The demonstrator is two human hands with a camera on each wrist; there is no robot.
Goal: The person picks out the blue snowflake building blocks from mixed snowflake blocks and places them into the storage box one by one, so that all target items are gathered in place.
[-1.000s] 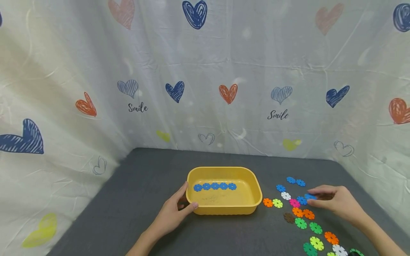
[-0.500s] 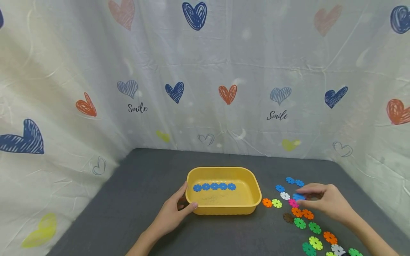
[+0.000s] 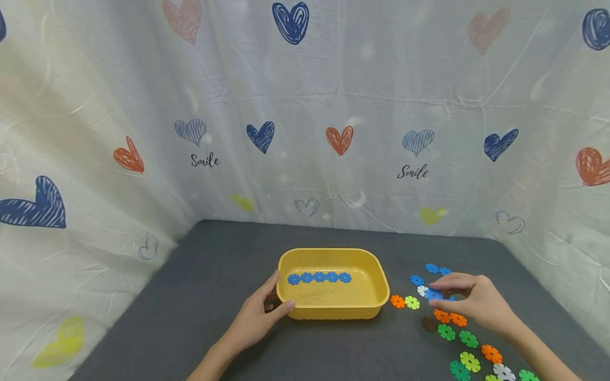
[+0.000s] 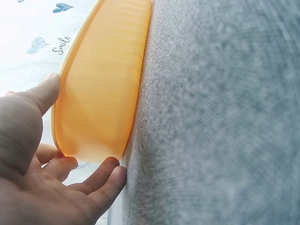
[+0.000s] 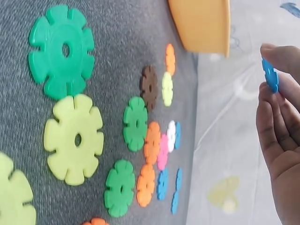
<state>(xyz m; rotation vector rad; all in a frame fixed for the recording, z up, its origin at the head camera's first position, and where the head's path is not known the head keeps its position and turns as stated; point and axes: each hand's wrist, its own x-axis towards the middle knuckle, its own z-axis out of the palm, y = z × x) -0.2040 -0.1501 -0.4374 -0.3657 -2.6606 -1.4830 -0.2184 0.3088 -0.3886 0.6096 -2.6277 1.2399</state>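
Observation:
My left hand holds the left end of a yellow plastic tray. In the left wrist view, the thumb lies at the rim and the other fingers are bent against the tray's end wall. A row of several blue notched disc pieces lies inside the tray. To the right, my right hand pinches a blue notched disc between thumb and fingertips. In the right wrist view this disc is held up clear of the table, above the other pieces.
Loose notched discs are scattered right of the tray: an orange one, a brown one, a green one, a yellow-green one, with blue ones farther back. A white curtain with hearts hangs behind the grey table.
My right hand has lifted the blue disc from the group and moved left with it, nearer the tray. The left hand and tray have stayed in place.

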